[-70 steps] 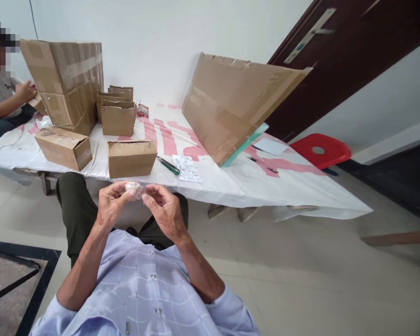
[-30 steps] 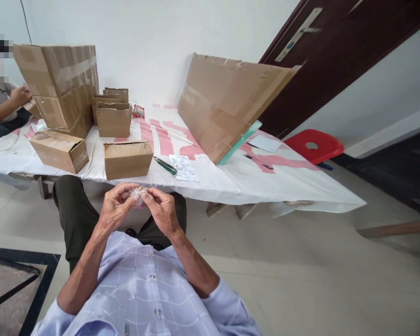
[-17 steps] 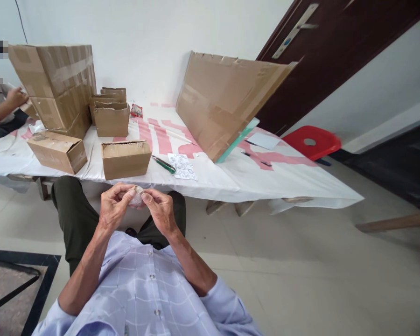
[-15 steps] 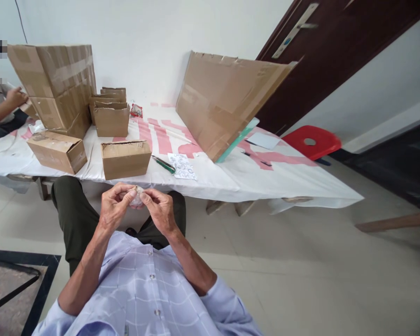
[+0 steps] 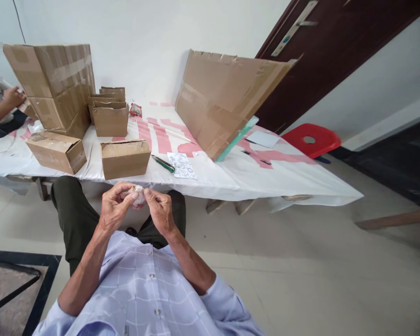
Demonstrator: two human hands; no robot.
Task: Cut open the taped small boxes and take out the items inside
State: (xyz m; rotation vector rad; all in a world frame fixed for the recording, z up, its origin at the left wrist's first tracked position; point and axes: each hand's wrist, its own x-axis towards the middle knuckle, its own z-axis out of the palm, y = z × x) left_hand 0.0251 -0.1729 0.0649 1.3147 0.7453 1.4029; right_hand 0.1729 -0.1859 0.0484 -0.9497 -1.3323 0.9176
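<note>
My left hand is closed around a small, whitish, see-through bundle, its thumb pressed on the near side. The bundle looks like crumpled clear plastic or tape; its exact kind does not show. At its right edge my right hand pinches with thumb and forefinger. Both hands are above my lap, just short of the table's front edge. Beyond them on the table stand a small cardboard box and, beside it, a green utility knife and a sheet of printed paper.
Another closed carton lies to the left, before tall stacked boxes. Several open boxes stand behind. A large cardboard sheet leans at the back. A red stool is on the right. At far left another person's hand shows.
My right hand has shifted slightly to the right, and more of the whitish bundle shows between the hands. My left hand has stayed almost in place.
</note>
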